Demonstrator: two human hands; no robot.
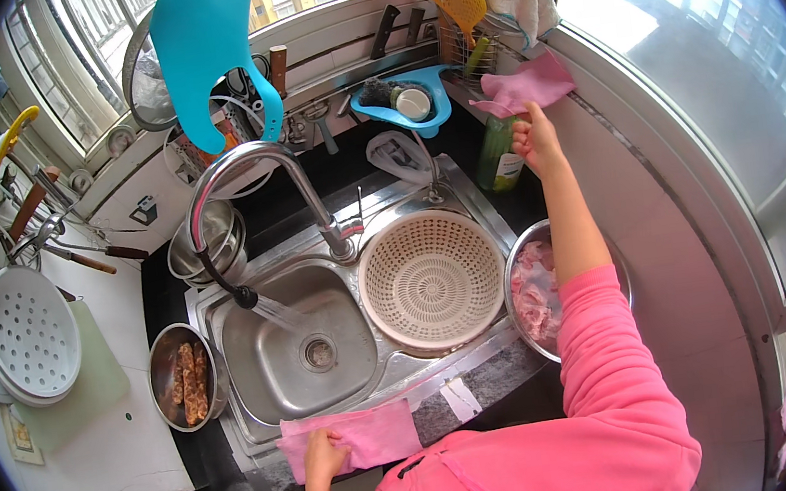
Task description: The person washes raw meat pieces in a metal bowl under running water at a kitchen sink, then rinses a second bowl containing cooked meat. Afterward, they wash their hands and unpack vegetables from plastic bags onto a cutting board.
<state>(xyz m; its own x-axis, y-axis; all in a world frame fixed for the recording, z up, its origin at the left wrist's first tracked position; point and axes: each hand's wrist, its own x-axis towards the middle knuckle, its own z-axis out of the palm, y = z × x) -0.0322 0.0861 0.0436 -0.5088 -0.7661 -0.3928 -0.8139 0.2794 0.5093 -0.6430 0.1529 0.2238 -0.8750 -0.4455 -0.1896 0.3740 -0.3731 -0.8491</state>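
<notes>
My left hand (325, 455) is closed on a pink cloth (381, 432) that lies over the front edge of the sink. My right hand (536, 138) is stretched to the back right, gripping a second pink cloth (528, 87) by its lower edge, just above a green bottle (499, 153). Water runs from the curved chrome faucet (298, 176) into the left basin of the steel sink (285, 381). A cream plastic colander (433, 281) sits over the right side of the sink. Under my right arm, a steel bowl (518, 318) with raw meat (536, 291) is partly hidden.
Left of the sink, a steel bowl (218, 403) holds several sausages (191, 385). Stacked steel bowls (207, 245) stand behind it. A blue corner strainer (437, 109) holds scrubbers. White perforated trays (32, 334) hang at left, knives (385, 32) at the back wall. The window sill runs along the right.
</notes>
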